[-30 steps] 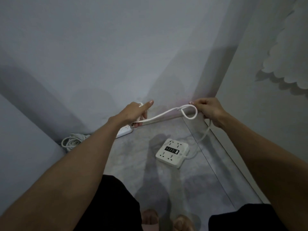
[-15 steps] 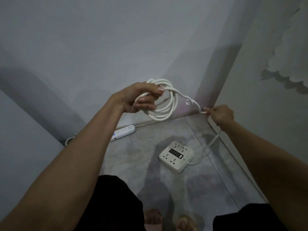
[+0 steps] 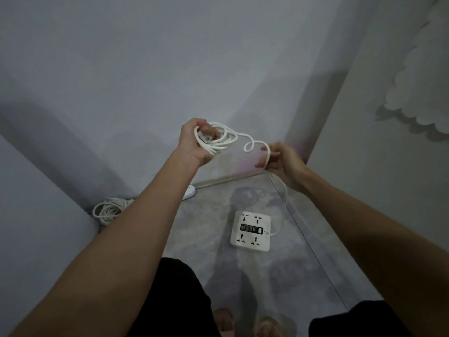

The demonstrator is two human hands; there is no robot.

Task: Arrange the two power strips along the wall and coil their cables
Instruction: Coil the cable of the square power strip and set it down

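Since half a second ago: right hand (image 3: 283, 164) drawn in leftward and up toward the left one, square power strip (image 3: 251, 231) turned squarer to the frame, view tipped so the far cable bundle (image 3: 109, 209) shows again.

Lower left of centre, against the corner of the grey wall (image 3: 145, 69): a loose white cable bundle lying on the floor (image 3: 206, 239), partly hidden behind the left forearm. Just right of that forearm, at the wall's foot: the rounded white end of the long power strip (image 3: 190, 192), the rest covered.

Centre of the frame, raised: left hand (image 3: 195, 139), fingers curled closed around several loops of white cable (image 3: 222, 139). From those loops a single strand running right, with one small kink, to the right hand, thumb and fingers narrowly pinched on it; hand blurred. From there the strand dropping, faint and blurred, to the right edge of the square power strip, flat on the floor at centre right, well apart from the wall.

Bottom edge: black shorts (image 3: 175, 300) and toes (image 3: 223, 321).
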